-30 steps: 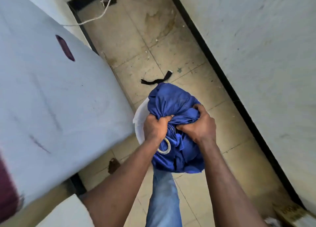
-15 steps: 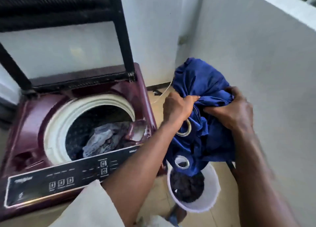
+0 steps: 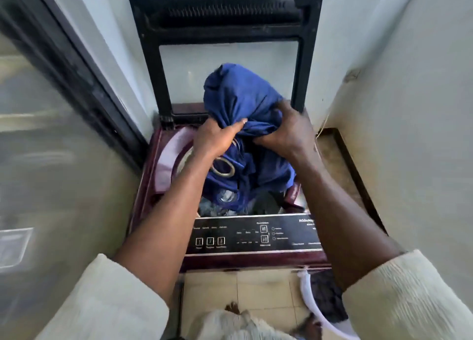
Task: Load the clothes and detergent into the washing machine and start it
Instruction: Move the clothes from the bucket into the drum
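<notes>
A bundled blue curtain [image 3: 238, 99] with metal eyelet rings hangs over the open drum of the maroon top-load washing machine [image 3: 148, 175]. My left hand [image 3: 213, 138] and my right hand [image 3: 286, 132] both grip the bundle at its gathered middle. Its lower folds dip into the drum, where grey clothes [image 3: 212, 209] lie underneath. The black-framed lid [image 3: 225, 17] stands upright behind. The black control panel [image 3: 256, 234] faces me. No detergent is in view.
A white bucket [image 3: 307, 291] holding dark clothes stands on the tiled floor at the lower right, beside the machine. A glass door with a dark frame [image 3: 76, 83] runs along the left. A white wall [image 3: 409, 109] closes in on the right.
Both hands have carried the blue curtain from above the white bucket leftward to over the washer drum. The view has swung from the floor to face the machine squarely.
</notes>
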Motion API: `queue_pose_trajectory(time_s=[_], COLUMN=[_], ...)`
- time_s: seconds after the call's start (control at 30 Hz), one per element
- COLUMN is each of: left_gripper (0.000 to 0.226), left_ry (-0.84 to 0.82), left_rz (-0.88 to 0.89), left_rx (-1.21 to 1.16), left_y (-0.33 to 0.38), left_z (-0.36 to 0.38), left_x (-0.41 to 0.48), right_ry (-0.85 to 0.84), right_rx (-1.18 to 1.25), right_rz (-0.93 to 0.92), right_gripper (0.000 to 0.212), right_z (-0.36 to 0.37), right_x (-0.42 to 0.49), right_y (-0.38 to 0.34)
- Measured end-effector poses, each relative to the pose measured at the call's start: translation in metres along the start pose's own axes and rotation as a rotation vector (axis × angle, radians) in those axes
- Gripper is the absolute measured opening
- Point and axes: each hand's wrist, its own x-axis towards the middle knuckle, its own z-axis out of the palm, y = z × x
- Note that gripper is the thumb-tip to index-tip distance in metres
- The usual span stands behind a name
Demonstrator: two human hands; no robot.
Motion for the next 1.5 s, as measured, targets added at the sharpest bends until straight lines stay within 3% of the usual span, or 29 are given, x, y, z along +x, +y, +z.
queue_pose_trajectory(time_s=[0.1,0.17,0.3,0.37,0.47,0.6,0.73,0.8,0.93,1.0,1.13,1.23,1.33,1.4,1.5], left_gripper=[0.059,0.054,0.021,0.014,0.01,0.006,0.01,0.014,0.013,0.021,0.065,0.068,0.064,0.089,0.134], left_ry=[-0.437,-0.606,-0.445,-0.328,-0.291,-0.348,-0.614,-0.746,-0.883,-0.87,-0.828,-0.87,-0.838,-0.769,-0.692], left_rz=[-0.171,-0.211,-0.143,-0.097,0.017,0.297,0.473,0.383,-0.103,-0.283,-0.464,-0.452,-0.318,-0.293,-0.414], left_rx=[0.2,0.396,0.291,0.188,0.031,-0.155,-0.146,-0.109,-0.071,-0.037,0.097,0.156,0.302,0.46,0.426], left_y=[-0.058,-0.085,-0.101,-0.086,-0.039,0.049,0.087,0.077,0.02,-0.02,-0.111,-0.197,-0.27,-0.317,-0.369], left_z=[0.007,0.016,0.035,0.052,0.094,0.184,0.287,0.342,0.438,0.474,0.564,0.653,0.726,0.767,0.802], left_x=[0.005,0.001,-0.003,-0.004,-0.014,-0.073,-0.166,-0.201,-0.232,-0.236,-0.238,-0.235,-0.226,-0.215,-0.209], right_ry=[-0.347,-0.401,-0.348,-0.292,-0.179,-0.009,0.004,-0.021,-0.107,-0.15,-0.29,-0.423,-0.418,-0.427,-0.445], right_rx=[-0.194,-0.204,-0.12,-0.042,0.118,0.156,0.083,0.071,0.16,0.218,0.236,0.275,0.299,0.305,0.294], right_rz=[0.17,0.271,0.297,0.287,0.278,0.346,0.579,0.695,0.971,1.025,1.047,1.015,1.013,1.083,1.247], right_gripper=[0.044,0.025,0.013,0.013,0.013,0.013,0.017,0.016,0.013,0.022,0.057,0.08,0.094,0.11,0.137], right_z=[0.046,0.063,0.063,0.046,0.006,-0.06,-0.104,-0.113,-0.106,-0.089,-0.019,0.065,0.146,0.201,0.265], right_x=[-0.015,-0.03,-0.04,-0.038,-0.044,-0.072,-0.124,-0.158,-0.219,-0.241,-0.274,-0.297,-0.312,-0.321,-0.336], right_y=[0.029,0.05,0.073,0.082,0.102,0.168,0.267,0.317,0.411,0.455,0.562,0.656,0.735,0.783,0.827])
